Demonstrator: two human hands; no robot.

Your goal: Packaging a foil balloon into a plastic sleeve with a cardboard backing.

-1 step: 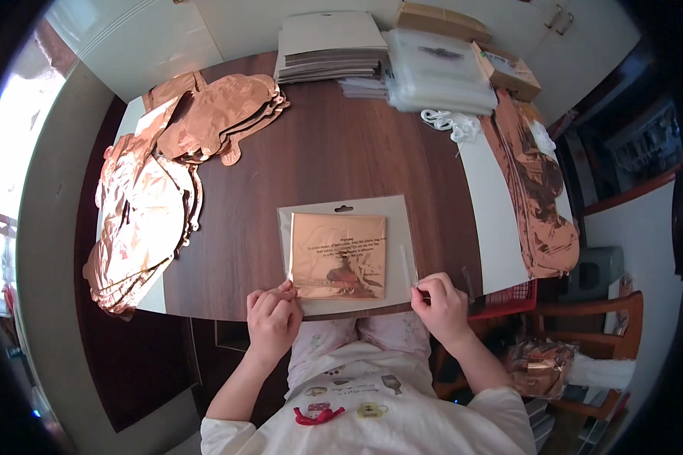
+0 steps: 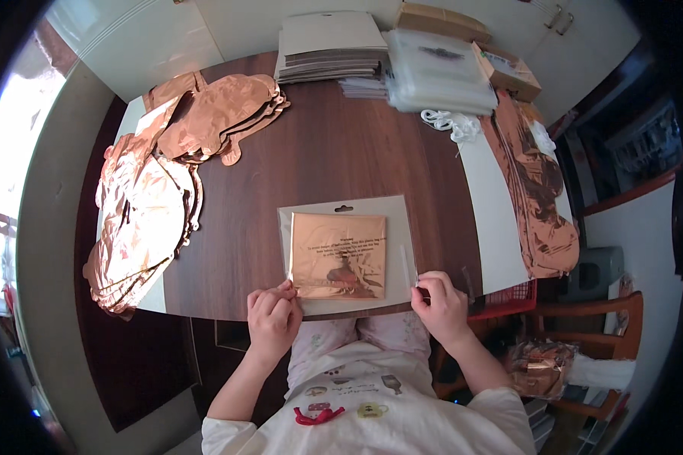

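Note:
A clear plastic bag (image 2: 407,227) lies flat at the table's near edge, with a hang hole at its top. Inside it is a pale backing card (image 2: 334,308), and over that a folded copper-coloured foil balloon (image 2: 334,227) shows, with small dark print across it. My left hand (image 2: 275,315) is closed in a pinch on the bag's lower left edge, close to the foil's corner. On the opposite side my right hand (image 2: 440,303) pinches the bag's right edge between thumb and fingers. A narrow clear strip (image 2: 404,264) shows just above the right fingertips.
Copper foil balloons lie in piles at left (image 2: 140,220) and top left (image 2: 220,114), with another stack (image 2: 524,182) at right. Grey cards (image 2: 334,38), clear bags (image 2: 440,72), a cardboard box (image 2: 508,70) and white ribbon (image 2: 451,123) sit at the back. A wooden chair (image 2: 622,334) stands right.

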